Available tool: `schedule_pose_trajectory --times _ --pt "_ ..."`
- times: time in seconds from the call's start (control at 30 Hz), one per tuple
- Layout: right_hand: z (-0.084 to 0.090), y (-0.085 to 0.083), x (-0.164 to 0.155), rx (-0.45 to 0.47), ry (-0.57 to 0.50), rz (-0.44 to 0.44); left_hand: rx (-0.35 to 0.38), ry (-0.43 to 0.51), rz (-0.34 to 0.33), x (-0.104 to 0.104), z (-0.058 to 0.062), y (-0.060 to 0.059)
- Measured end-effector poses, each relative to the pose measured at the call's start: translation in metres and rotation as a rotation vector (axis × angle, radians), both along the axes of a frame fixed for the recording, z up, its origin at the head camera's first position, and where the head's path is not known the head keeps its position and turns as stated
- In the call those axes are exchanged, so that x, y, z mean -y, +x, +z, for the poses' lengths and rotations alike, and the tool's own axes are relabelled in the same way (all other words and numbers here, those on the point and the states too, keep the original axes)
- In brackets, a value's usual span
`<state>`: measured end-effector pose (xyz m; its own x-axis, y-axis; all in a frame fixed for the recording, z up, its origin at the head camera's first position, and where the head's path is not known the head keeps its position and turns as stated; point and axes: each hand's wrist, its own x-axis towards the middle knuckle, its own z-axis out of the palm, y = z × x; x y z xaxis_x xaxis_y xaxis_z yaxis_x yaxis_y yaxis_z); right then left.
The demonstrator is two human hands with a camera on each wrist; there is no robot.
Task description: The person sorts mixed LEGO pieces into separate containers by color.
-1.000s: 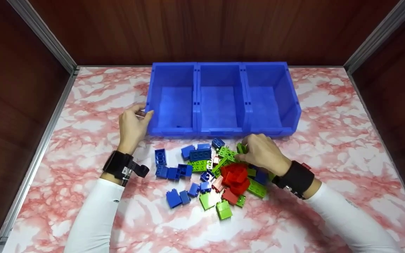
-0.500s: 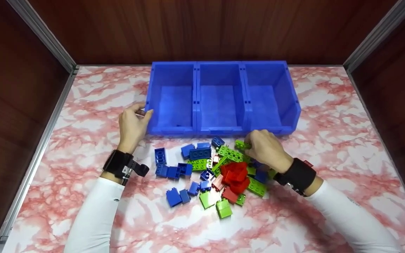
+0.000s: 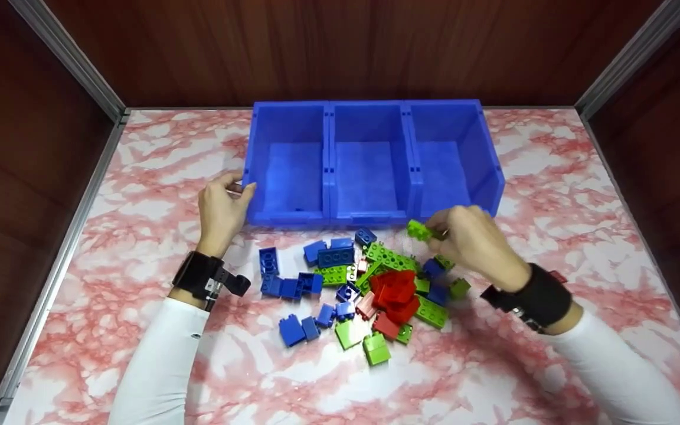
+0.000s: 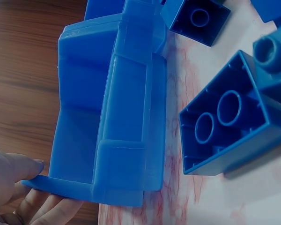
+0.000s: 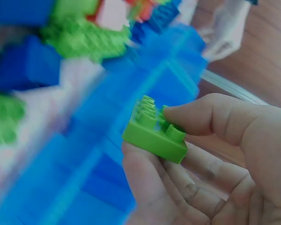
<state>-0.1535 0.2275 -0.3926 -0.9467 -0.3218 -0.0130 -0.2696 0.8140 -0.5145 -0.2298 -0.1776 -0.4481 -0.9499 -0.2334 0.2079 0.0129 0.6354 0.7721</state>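
Note:
My right hand (image 3: 470, 239) pinches a small green brick (image 3: 419, 229) just in front of the right compartment of the blue three-part bin (image 3: 493, 171). In the right wrist view the green brick (image 5: 155, 133) sits between thumb and fingers, studs up. My left hand (image 3: 222, 206) grips the bin's front left corner, thumb on the rim; the left wrist view shows my fingers (image 4: 18, 187) under that blue bin corner (image 4: 117, 140). A pile of blue, green and red bricks (image 3: 369, 283) lies on the table in front of the bin.
The marble-pattern table (image 3: 552, 195) is walled by dark wood panels on three sides, with metal rails at the left (image 3: 56, 265) and right edges. All three bin compartments show bare floors. Blue bricks (image 4: 229, 122) lie close to the left wrist.
My right hand has lifted a green brick out of the pile and carried it up and to the right, toward the right compartment. The left hand has stayed on the bin corner.

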Motion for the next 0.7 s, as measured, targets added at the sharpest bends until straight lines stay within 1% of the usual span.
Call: schedule_pose_trajectory --times 0.1,0.17,0.27,0.33,0.4,0.47,0.53,0.6,0.7 --pt "0.017 -0.006 -0.008 -0.022 -0.012 -0.016 0.007 0.004 -0.001 0.000 0.000 0.000" --pt "0.028 -0.013 -0.013 -0.047 -0.001 -0.035 0.012 0.009 -0.001 0.000 0.000 -0.001" --pt "0.040 -0.029 -0.018 -0.081 0.022 -0.088 0.020 0.017 -0.003 0.000 0.000 -0.001" --pt "0.043 -0.043 -0.020 -0.126 0.042 -0.108 0.021 0.019 -0.002 0.001 0.000 -0.001" --pt "0.042 -0.059 -0.021 -0.171 0.053 -0.127 0.020 0.020 -0.003 0.001 0.000 -0.001" --pt "0.037 -0.075 -0.022 -0.228 0.066 -0.129 0.014 0.019 -0.003 0.001 0.000 -0.002" --pt "0.031 -0.090 -0.022 -0.262 0.077 -0.138 0.011 0.018 -0.005 0.002 0.000 -0.001" --pt "0.024 -0.104 -0.021 -0.270 0.082 -0.149 0.007 0.020 -0.010 0.002 -0.001 -0.001" --pt "0.015 -0.121 -0.019 -0.230 0.091 -0.164 0.007 0.021 -0.012 0.001 -0.001 -0.001"
